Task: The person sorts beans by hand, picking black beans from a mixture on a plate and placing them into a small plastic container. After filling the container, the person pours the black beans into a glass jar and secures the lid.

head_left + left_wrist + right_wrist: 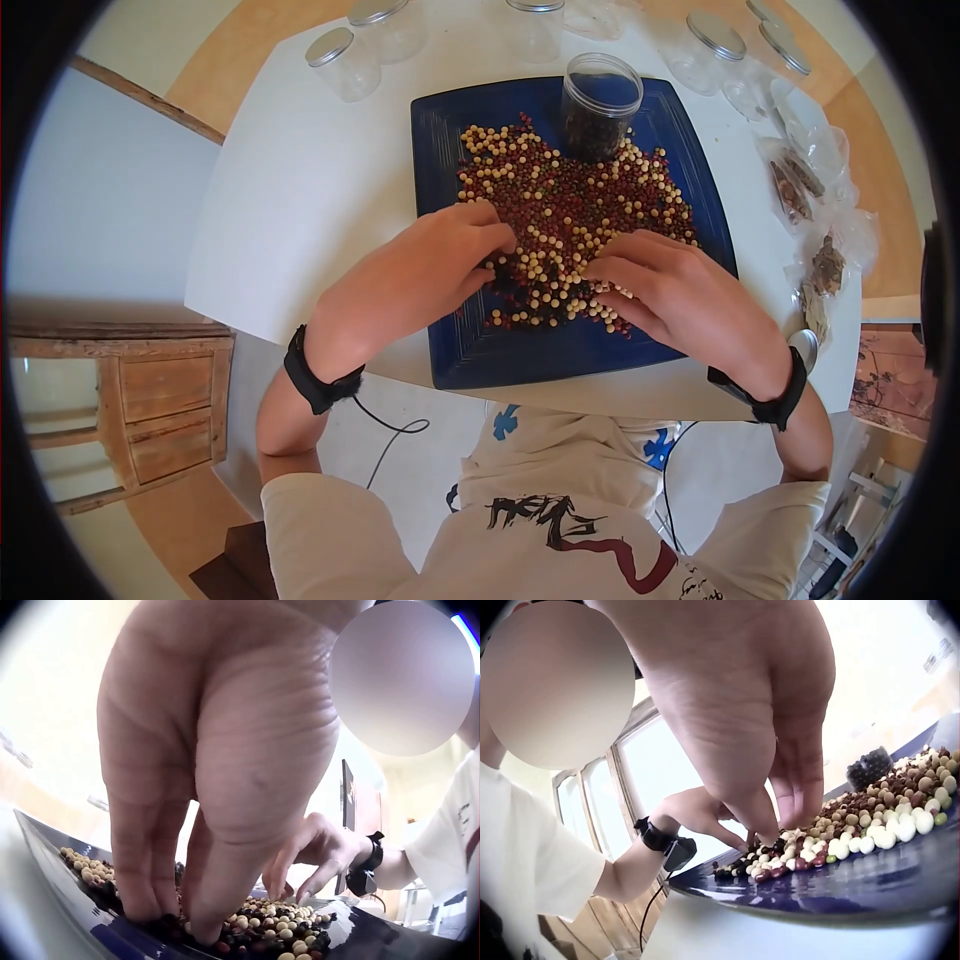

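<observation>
Mixed beans (570, 200), cream, dark red, black and a few green, lie spread over a dark blue square tray (465, 365). My left hand (420, 260) reaches into their near left part, fingers pointing down and a gap showing between thumb and forefinger. Close up in the left wrist view, its fingertips (206, 930) are down among dark beans. On the near right part, my right hand (690, 290) touches the beans, its thumb apart from the fingers. A clear jar (600, 105) with black beans inside stands lidless at the tray's far side.
Lidded clear jars, among them one at the back left (345, 65) and one at the back right (710, 50), stand on the white table (300, 200). Along the right edge lie plastic bags (825, 255) with dried contents and a spoon (804, 348).
</observation>
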